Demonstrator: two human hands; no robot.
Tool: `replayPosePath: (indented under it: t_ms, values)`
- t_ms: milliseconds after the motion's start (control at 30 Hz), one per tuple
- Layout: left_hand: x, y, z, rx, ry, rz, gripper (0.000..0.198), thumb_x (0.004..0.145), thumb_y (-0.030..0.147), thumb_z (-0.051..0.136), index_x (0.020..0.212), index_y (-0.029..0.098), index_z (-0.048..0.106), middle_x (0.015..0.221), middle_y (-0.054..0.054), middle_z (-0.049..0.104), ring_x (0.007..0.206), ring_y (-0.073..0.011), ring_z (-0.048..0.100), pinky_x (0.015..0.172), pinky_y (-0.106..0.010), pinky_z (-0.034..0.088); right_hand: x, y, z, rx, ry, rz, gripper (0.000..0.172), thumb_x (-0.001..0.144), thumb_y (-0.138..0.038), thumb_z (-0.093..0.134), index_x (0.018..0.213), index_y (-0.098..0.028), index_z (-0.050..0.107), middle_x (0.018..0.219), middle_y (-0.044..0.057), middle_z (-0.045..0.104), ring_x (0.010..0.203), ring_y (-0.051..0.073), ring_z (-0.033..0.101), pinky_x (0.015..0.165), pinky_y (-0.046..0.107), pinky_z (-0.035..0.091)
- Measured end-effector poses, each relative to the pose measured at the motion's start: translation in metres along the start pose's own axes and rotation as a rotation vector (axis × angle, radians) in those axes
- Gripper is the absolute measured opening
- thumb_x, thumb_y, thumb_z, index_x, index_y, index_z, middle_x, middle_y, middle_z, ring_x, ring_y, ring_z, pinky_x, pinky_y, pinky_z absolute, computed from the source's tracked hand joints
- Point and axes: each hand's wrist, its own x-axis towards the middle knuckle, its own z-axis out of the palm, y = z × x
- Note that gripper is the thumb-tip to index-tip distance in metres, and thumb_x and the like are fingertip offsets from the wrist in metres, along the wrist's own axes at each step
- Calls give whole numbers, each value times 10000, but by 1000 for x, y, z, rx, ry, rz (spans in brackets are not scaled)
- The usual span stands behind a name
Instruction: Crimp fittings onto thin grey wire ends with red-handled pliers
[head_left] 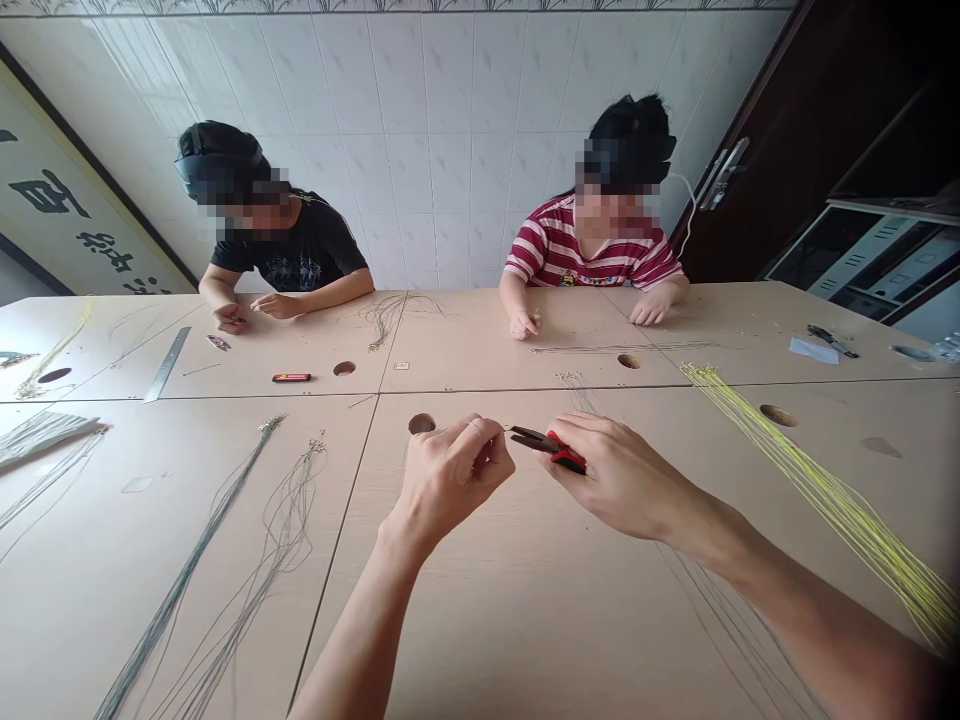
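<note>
My right hand (611, 465) is closed round the red handles of a pair of pliers (536, 440), whose dark jaws point left. Close to the jaw tips, my left hand (457, 465) has its fingers pinched together. A tiny light bit shows between those fingers and the jaws, too small to name. Grey cords (577, 392) with small metal ends lie just beyond my right hand, and more thin strands run under my right forearm. To the left lie a tight bundle of grey cords (202, 550) and a looser bundle (262, 560).
Yellow cords (810, 480) stretch along the right side. Across the table sit a person in black (300, 245) and a person in stripes (592, 245). A steel ruler (167, 363), a red tube-shaped item (291, 378), a utility knife (832, 340) and round table holes (421, 424) are around.
</note>
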Motion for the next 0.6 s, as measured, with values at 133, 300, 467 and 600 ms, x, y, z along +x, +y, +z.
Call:
replayPosePath:
  t_ms: [133,300,467,600]
  values:
    - [0,0,0,24,-1,15,176,712,39,459,643,188,523,505,67,411,432,-59,304,435,-187,253,1,-1,-1,-13,-11,5,268,844,-152,491,641,-226,333,614,-22,475,562,135,432,531,259,315]
    - [-1,-1,0,63,30,72,186,693,15,452,653,189,504,506,72,394,434,-59,319,434,-184,257,0,-2,-1,-12,-41,29,281,840,-151,493,638,-226,312,616,-25,468,564,134,426,529,255,311]
    - [-2,-1,1,80,13,74,190,698,15,446,652,192,500,507,71,380,443,-61,328,436,-185,260,-1,-2,-2,-6,-24,15,279,840,-152,490,634,-227,317,611,-25,460,553,131,420,518,254,305]
    - [-2,-1,1,87,11,86,191,709,20,447,643,193,495,505,72,346,447,-66,310,430,-185,258,-1,-2,-3,-12,-30,14,291,837,-147,492,627,-224,307,604,-28,452,538,123,396,508,248,296]
